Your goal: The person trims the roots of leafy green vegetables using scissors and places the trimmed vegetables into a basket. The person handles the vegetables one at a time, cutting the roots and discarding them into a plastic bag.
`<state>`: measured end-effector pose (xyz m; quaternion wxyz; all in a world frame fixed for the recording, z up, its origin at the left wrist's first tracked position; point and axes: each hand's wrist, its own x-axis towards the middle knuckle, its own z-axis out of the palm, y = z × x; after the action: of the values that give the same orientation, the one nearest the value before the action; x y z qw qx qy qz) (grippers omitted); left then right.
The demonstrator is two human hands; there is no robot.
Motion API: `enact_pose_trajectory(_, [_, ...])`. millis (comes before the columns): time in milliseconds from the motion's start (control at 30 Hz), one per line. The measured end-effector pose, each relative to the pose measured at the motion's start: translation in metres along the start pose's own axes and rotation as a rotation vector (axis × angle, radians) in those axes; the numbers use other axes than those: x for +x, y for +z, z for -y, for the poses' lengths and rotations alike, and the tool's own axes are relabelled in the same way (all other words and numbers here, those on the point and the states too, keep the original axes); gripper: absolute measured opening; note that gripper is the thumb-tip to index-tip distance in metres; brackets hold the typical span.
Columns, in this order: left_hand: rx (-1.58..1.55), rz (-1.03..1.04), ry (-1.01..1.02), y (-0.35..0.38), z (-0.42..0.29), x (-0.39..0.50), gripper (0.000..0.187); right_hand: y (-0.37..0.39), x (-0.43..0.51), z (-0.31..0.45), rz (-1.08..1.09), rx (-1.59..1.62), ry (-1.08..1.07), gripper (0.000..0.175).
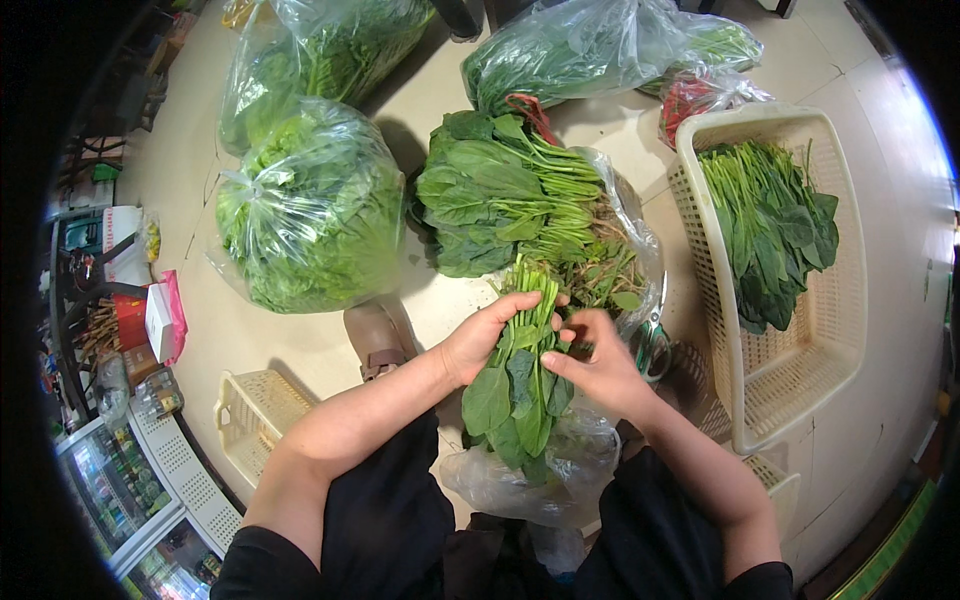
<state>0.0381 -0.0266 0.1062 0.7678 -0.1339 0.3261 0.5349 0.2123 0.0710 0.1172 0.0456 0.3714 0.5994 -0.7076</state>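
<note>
My left hand (491,330) grips a bunch of spinach (517,390) by its stems, with the stem ends upward and the leaves hanging down. Close against the right side of that bunch is my right hand (596,364), its thumb and fingers curled near the leaves; whether it pinches a leaf is unclear. Beyond both hands lies a larger pile of spinach (510,195), stems and roots to the right. Loose trimmings and roots (607,281) rest on clear plastic beside it. A pair of green-handled scissors (654,341) stands just right of my right hand.
A cream plastic basket (840,360) at the right holds more spinach (780,232). Bagged lettuce (307,217) sits left, with more bagged greens (570,52) at the back. A clear plastic bag (577,480) lies between my legs. A smaller basket (255,412) is at lower left.
</note>
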Motion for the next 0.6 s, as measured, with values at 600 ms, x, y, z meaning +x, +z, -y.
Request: enact_pose_trajectory(600, [-0.076, 0.114, -0.105, -0.010, 0.000, 0.000, 0.053, -0.024, 0.018, 0.010, -0.366, 0.230, -0.098, 0.041])
